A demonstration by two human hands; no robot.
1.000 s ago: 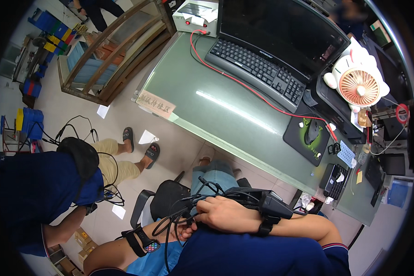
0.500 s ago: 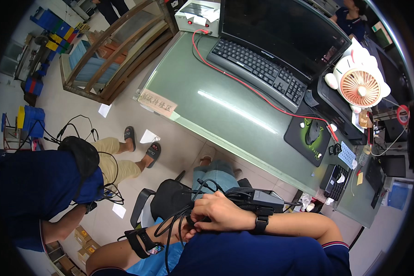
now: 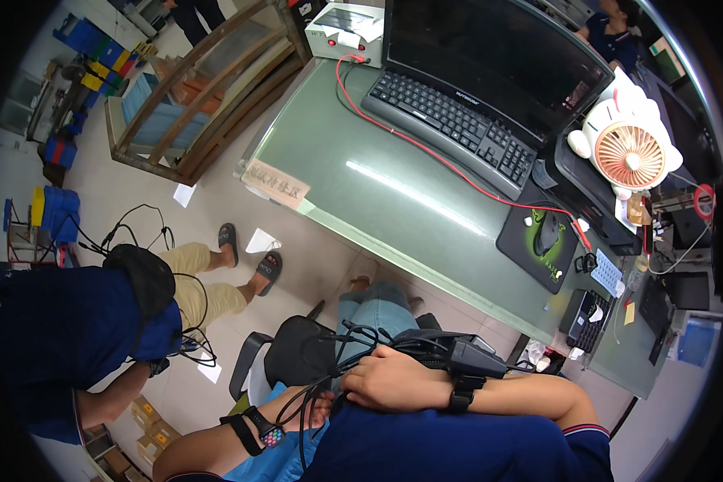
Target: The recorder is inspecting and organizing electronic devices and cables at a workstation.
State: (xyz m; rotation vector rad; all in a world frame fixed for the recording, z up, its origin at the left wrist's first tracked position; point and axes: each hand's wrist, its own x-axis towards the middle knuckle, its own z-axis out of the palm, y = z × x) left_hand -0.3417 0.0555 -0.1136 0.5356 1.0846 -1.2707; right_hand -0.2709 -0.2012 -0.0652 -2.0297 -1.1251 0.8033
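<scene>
Loosely curled left hand [image 3: 320,408], right hand [image 3: 387,379] at black cables [image 3: 332,375]; grip unclear.
Brown wooden crate [image 3: 249,120] holds blue items [image 3: 146,111].

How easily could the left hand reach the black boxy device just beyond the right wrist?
Probably no, not directly: the right hand and black cables lie between the left hand and the black boxy device.

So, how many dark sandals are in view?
2, both worn by the co-worker at left: the upper sandal and, below and right of it, the lower sandal. Others may be hidden.
</scene>
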